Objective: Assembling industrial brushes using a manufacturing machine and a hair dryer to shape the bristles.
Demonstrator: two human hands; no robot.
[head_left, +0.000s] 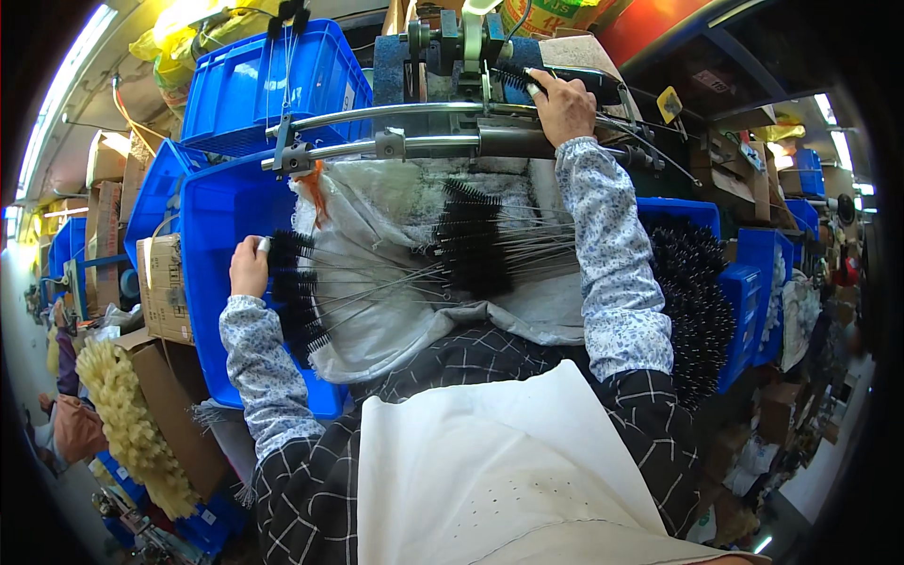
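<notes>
My right hand (567, 111) is up at the bench machine (471, 56), its fingers closed round a small black bristle brush (513, 79). A white covering shows on one of its fingertips. To the left, my left hand (249, 268) is curled at the outer edge of a row of black twisted-wire brushes (298, 287), gripping at their bristle ends. Their thin wire stems fan across the grey cloth (377, 330) on my lap. A second bundle of black brushes (474, 240) lies at the middle of the cloth, stems pointing right under my right forearm.
Two metal rods (424, 146) cross in front of the machine. Blue bins (212, 207) stand at the left; another blue crate (268, 89) sits behind. A big heap of black brushes (692, 306) lies at my right. Cardboard boxes (165, 287) stand further left.
</notes>
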